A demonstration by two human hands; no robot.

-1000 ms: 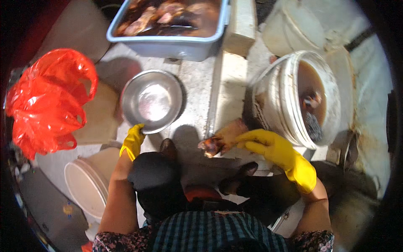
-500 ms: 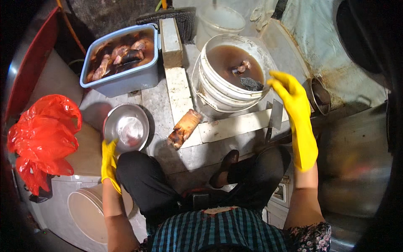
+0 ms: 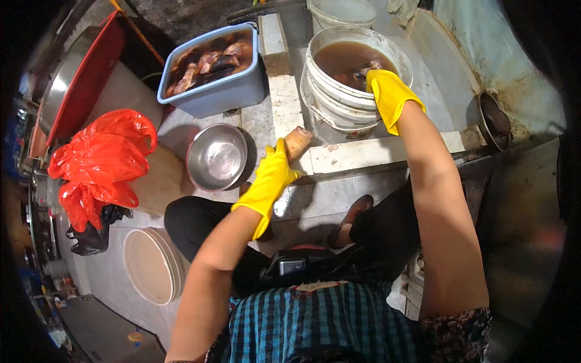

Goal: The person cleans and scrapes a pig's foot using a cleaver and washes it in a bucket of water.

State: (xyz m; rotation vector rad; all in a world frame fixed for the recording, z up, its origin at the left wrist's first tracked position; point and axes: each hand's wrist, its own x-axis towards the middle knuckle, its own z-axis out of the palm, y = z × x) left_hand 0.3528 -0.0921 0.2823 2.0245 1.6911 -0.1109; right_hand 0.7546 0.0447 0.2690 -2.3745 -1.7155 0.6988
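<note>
My left hand [image 3: 273, 176], in a yellow rubber glove, is around the lower end of a browned pig's trotter [image 3: 298, 143]. Its upper end shows past the fingers, and the trotter lies at the corner of a white ledge [image 3: 363, 150]. My right hand [image 3: 390, 97], gloved in yellow too, reaches over the near rim of a white bucket [image 3: 339, 109]. Its fingers are hidden down inside, in murky brown water [image 3: 342, 59]. A pinkish piece of meat [image 3: 375, 65] pokes out beside that glove.
A blue tub [image 3: 224, 100] of meat pieces in brown liquid stands at the far left. Closer are a steel bowl [image 3: 218, 158], a red plastic bag [image 3: 109, 163] and a beige bucket [image 3: 151, 266]. Behind the white bucket is another pale bucket [image 3: 342, 13]. A round pan [image 3: 495, 121] leans at right.
My left hand has moved from beside the steel bowl onto the trotter. My right hand has gone down into the white bucket. The cleaver and dark scrubber seen earlier are out of sight. The view has shifted.
</note>
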